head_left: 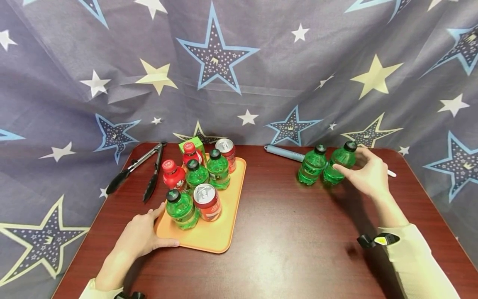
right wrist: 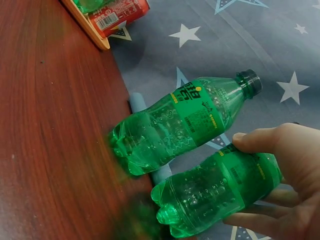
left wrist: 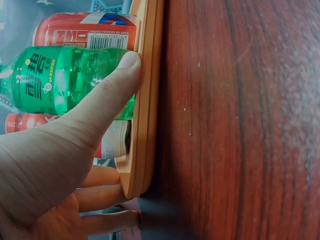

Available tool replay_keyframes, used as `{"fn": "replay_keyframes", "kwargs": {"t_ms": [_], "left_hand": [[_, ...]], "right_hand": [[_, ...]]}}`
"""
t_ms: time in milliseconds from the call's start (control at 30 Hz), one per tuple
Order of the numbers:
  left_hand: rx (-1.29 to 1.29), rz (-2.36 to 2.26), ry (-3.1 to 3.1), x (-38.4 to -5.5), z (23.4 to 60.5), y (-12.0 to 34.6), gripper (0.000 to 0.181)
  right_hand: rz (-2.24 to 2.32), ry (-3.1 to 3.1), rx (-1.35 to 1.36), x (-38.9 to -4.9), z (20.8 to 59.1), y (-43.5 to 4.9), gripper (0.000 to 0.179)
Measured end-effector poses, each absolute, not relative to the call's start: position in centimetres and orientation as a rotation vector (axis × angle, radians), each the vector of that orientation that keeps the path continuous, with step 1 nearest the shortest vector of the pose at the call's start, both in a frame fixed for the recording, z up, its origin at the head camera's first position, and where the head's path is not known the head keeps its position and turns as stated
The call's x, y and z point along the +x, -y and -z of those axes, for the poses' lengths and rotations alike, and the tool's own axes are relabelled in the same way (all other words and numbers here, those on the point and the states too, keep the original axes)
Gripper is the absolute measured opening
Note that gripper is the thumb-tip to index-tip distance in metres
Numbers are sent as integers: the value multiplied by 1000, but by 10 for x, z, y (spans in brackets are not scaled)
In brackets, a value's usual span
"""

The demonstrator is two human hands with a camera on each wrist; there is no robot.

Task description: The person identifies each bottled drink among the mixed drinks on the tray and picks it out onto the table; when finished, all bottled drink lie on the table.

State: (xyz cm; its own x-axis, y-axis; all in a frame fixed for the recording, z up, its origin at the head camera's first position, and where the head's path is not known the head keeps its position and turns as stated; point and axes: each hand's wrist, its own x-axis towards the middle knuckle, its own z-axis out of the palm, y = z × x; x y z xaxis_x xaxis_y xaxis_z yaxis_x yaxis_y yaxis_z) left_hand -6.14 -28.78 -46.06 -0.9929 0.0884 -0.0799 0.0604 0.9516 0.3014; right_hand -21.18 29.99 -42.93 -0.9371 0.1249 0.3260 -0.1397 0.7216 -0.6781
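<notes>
My right hand (head_left: 367,173) grips a green soda bottle (right wrist: 215,192) with a black cap, thumb on one side and fingers on the other. Just left of it a second green soda bottle (head_left: 312,166) stands upright. At the near left corner of an orange tray (head_left: 228,236), my left hand (head_left: 138,232) is spread, thumb along the front rim and fingers at the left side. Nearest that hand on the tray is a green bottle (head_left: 183,210), beside a red soda can (head_left: 207,202). More green bottles, red-capped bottles (head_left: 174,175) and another can (head_left: 227,153) crowd behind.
Black-tipped tongs (head_left: 153,174) lie left of the tray. A green box (head_left: 196,143) stands at the tray's back. Behind the two right bottles lies a blue-handled utensil (head_left: 284,153), its white end showing past my right hand. A starry cloth (head_left: 239,74) hangs along the table's back edge.
</notes>
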Motion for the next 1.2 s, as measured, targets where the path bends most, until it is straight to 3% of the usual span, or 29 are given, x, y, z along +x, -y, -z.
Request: {"fn": "replay_keyframes", "kwargs": {"t_ms": [1200], "left_hand": [[116, -454, -3006, -62, 457, 286, 133]], "right_hand": [[-957, 2667, 42, -208, 435, -300, 61]]}}
